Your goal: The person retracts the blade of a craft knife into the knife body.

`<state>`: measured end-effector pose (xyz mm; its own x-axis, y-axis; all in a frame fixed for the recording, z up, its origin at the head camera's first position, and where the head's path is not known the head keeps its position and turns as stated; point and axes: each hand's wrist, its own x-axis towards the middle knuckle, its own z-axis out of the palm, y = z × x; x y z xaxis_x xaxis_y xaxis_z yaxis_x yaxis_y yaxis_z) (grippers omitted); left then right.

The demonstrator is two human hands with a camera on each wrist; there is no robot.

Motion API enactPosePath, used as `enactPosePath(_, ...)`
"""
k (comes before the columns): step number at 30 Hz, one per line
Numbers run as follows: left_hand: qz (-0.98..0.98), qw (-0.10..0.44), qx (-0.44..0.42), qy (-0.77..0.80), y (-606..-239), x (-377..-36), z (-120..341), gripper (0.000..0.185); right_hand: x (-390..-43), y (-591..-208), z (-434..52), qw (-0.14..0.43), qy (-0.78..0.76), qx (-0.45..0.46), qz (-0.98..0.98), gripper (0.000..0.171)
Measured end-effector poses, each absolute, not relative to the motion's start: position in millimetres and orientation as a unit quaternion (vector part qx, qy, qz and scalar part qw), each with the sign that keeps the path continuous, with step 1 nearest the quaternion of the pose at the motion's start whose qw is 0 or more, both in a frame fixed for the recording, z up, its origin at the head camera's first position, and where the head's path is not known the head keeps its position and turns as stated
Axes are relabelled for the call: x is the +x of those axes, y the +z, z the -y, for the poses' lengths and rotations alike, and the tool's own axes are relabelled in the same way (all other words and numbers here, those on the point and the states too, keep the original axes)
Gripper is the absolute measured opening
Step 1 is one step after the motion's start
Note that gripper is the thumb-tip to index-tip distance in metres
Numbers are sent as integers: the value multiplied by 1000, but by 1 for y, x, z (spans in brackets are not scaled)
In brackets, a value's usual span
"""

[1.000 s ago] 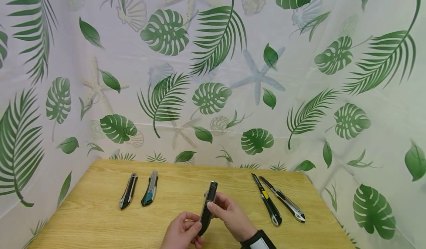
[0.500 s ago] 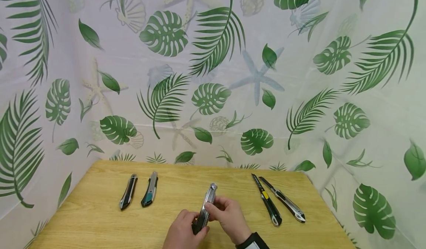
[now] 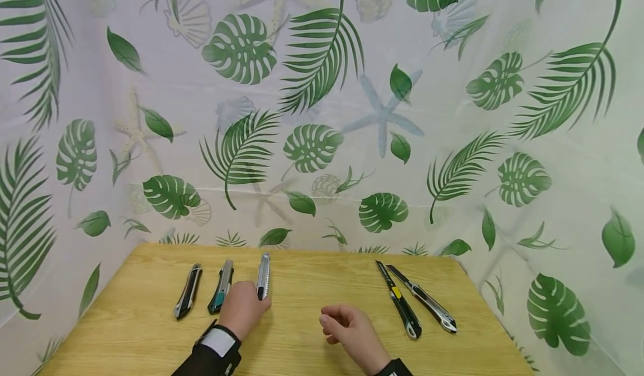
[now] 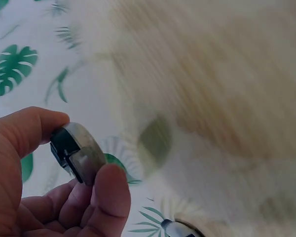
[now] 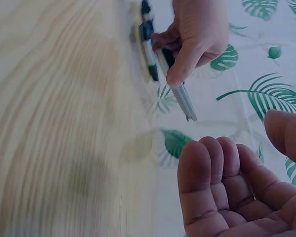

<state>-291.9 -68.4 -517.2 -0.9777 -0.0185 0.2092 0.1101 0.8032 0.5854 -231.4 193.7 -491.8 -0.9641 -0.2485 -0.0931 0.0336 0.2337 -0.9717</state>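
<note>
Toward the far edge of the wooden table (image 3: 312, 353), left of its middle, my left hand (image 3: 241, 309) grips a silver utility knife (image 3: 263, 275) by its near end, thumb and curled fingers pinching the butt. The left wrist view shows that butt end (image 4: 74, 153) squeezed between my thumb and forefinger. The knife points away from me, its tip close to the far edge, and it lies parallel to two others just to its left: a teal-and-silver utility knife (image 3: 221, 286) right beside my knuckles, and a black utility knife (image 3: 188, 291) further toward the left edge. I cannot tell whether the silver knife is resting on the wood or held just above it.

My right hand (image 3: 349, 328) rests near the middle of the table, close to the near edge, holding nothing, fingers loosely curled with the palm turned up in the right wrist view (image 5: 237, 187). To its right, toward the right edge, lie a black knife with a yellow slider (image 3: 399, 300) and a slim silver-and-black knife (image 3: 425, 300), side by side and angled.
</note>
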Motion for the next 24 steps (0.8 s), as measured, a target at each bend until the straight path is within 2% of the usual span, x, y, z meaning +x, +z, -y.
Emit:
enactPosePath(4, 956, 99, -26, -277, -523, -303, 71, 36, -231, -497, -199, 69, -537, -94, -835, 52)
enactPosePath(11, 960, 104, -14, -259, -525, -309, 68, 40, -236, -496, -215, -39, -343, -104, -933, 38)
enactPosePath(15, 963, 97, -12, -250, -524, -309, 69, 38, -251, -494, -238, -64, -308, -58, -947, 37)
enactPosePath(19, 969, 86, -4, -231, -521, -305, 73, 46, -275, -493, -271, -88, -258, -3, -962, 40)
enactPosePath(24, 961, 115, -52, -247, -507, -284, 69, 46, -296, -504, -310, -83, -160, 65, -982, 46)
